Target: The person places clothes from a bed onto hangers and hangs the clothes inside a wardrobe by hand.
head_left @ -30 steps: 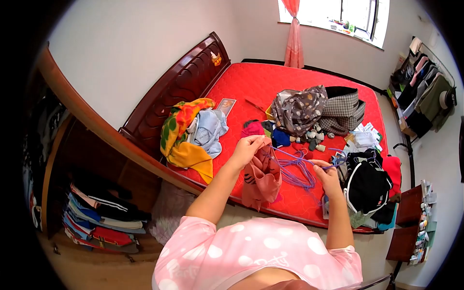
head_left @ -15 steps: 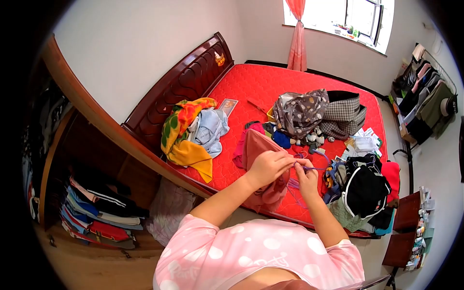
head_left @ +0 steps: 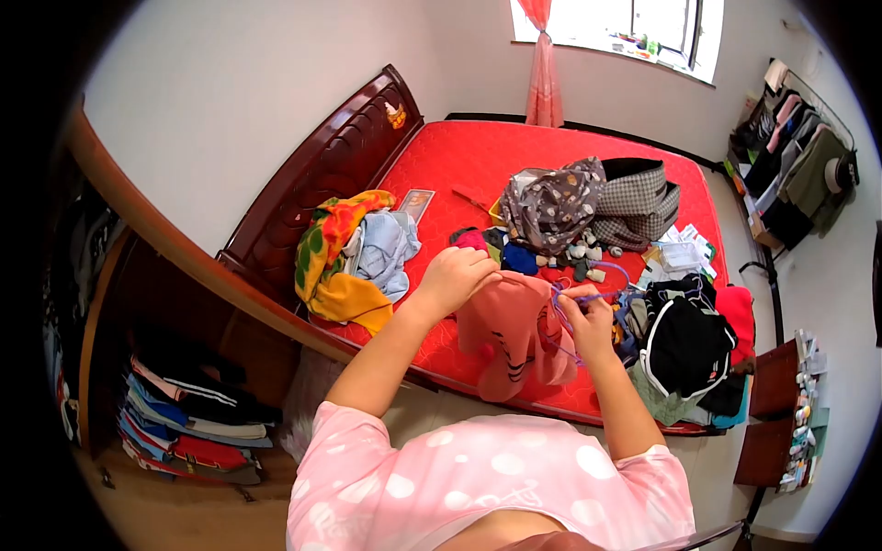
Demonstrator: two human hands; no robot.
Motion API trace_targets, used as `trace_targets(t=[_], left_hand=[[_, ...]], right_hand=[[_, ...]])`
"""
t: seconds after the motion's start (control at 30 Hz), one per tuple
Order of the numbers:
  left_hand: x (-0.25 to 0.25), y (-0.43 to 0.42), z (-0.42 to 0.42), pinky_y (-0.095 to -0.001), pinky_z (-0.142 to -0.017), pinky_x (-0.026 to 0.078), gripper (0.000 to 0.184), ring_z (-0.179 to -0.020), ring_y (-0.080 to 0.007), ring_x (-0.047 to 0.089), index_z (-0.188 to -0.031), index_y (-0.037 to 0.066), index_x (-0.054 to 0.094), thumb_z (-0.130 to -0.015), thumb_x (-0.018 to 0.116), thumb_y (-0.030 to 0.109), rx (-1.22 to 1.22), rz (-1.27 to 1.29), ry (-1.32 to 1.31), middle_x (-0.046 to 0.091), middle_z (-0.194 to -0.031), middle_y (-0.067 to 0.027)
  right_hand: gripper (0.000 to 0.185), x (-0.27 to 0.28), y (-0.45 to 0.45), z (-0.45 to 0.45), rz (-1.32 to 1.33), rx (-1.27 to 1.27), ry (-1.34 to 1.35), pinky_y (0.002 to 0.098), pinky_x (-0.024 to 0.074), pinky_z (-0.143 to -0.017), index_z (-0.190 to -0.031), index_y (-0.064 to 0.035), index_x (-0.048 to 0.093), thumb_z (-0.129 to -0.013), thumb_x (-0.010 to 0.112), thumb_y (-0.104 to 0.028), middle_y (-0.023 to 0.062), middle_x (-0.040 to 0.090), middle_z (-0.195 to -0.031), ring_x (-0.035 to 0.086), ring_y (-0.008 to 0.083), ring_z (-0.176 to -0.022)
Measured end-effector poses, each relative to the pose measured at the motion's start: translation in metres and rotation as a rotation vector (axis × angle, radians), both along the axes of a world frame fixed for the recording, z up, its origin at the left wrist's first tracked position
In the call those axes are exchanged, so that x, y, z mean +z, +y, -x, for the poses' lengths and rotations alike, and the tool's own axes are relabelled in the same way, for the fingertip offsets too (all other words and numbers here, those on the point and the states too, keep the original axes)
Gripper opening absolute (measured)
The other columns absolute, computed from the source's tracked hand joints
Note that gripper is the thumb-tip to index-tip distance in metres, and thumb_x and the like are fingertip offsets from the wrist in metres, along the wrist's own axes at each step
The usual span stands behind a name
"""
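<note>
My left hand (head_left: 457,281) is closed, pinching the upper edge of a salmon-pink garment (head_left: 501,321) with dark stripes. The cloth hangs down in front of the bed's near edge. In my right hand (head_left: 590,319) is a thin purple piece that looks like a clothes hanger (head_left: 566,344), the fingers closed around it at the garment's right side. Part of it is hidden by the hand and the cloth. Another purple curve (head_left: 617,268) shows just beyond my right hand; I cannot tell whether it belongs to the same piece.
On the red mattress (head_left: 478,147) lie a yellow-orange cloth (head_left: 344,298), a light blue garment (head_left: 384,253), a patterned grey bag (head_left: 556,207), a checked fabric box (head_left: 638,207), rolled socks (head_left: 583,253) and dark clothes (head_left: 689,349). An open wardrobe (head_left: 197,312) stands left, a clothes rack (head_left: 808,156) right.
My left hand has moved left and up with the garment's edge, away from my right hand. The garment now hangs more spread out between them. The view has shifted slightly.
</note>
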State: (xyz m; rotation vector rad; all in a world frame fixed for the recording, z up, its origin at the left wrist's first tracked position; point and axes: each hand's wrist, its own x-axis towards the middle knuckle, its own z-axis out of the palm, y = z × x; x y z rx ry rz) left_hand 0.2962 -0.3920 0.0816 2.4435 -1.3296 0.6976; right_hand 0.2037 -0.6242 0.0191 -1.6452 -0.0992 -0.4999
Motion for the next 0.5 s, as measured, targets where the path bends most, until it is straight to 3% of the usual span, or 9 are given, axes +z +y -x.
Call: trace_targets(t=[0.17,0.2,0.3,0.33,0.5], left_hand=[[-0.003,-0.023,0.010,-0.0358,-0.058,0.047,0.014,-0.068,-0.0225,0.059,-0.079,0.011,0.059,-0.080,0.062,0.025,-0.072,0.089,0.035,0.057,-0.071,-0.0033],[-0.005,-0.029,0.013,-0.0358,-0.057,0.047,0.012,-0.068,-0.0228,0.059,-0.080,0.012,0.059,-0.081,0.061,0.023,-0.087,0.093,0.069,0.056,-0.070,-0.0043],[-0.010,-0.043,0.019,-0.0362,-0.058,0.047,0.011,-0.067,-0.0248,0.059,-0.080,0.011,0.059,-0.083,0.060,0.022,-0.083,0.181,0.128,0.056,-0.071,-0.0062],[-0.008,-0.044,0.020,-0.0372,-0.059,0.046,0.011,-0.068,-0.0269,0.059,-0.080,0.009,0.059,-0.084,0.059,0.020,-0.083,0.195,0.158,0.057,-0.073,-0.0077],[-0.005,-0.036,0.012,-0.0376,-0.064,0.048,0.010,-0.073,-0.0297,0.061,-0.086,0.005,0.062,-0.085,0.058,0.015,-0.018,0.340,0.261,0.062,-0.080,-0.0110]], right_hand=[[0.011,0.022,-0.001,0.000,0.226,0.021,0.048,0.0285,0.0417,-0.057,-0.091,-0.0031,0.052,-0.089,0.058,-0.012,0.0055,0.054,-0.068,0.049,0.0138,-0.060],[0.013,0.021,0.001,-0.003,0.299,0.018,-0.025,0.0328,0.0442,-0.054,-0.090,-0.0045,0.050,-0.091,0.055,-0.017,0.0095,0.056,-0.061,0.057,0.0230,-0.055],[0.016,0.027,0.004,-0.006,0.354,0.023,0.016,0.0369,0.0454,-0.057,-0.092,-0.0040,0.051,-0.092,0.052,-0.020,0.0130,0.059,-0.069,0.060,0.0297,-0.062],[0.017,0.023,0.003,-0.011,0.374,0.030,0.001,0.0394,0.0461,-0.063,-0.094,-0.0035,0.052,-0.092,0.052,-0.020,0.0156,0.061,-0.077,0.061,0.0335,-0.071],[0.018,0.047,-0.013,-0.018,0.412,-0.023,-0.146,0.0354,0.0466,-0.074,-0.097,-0.0003,0.057,-0.089,0.055,-0.016,0.0178,0.060,-0.089,0.060,0.0304,-0.086]])
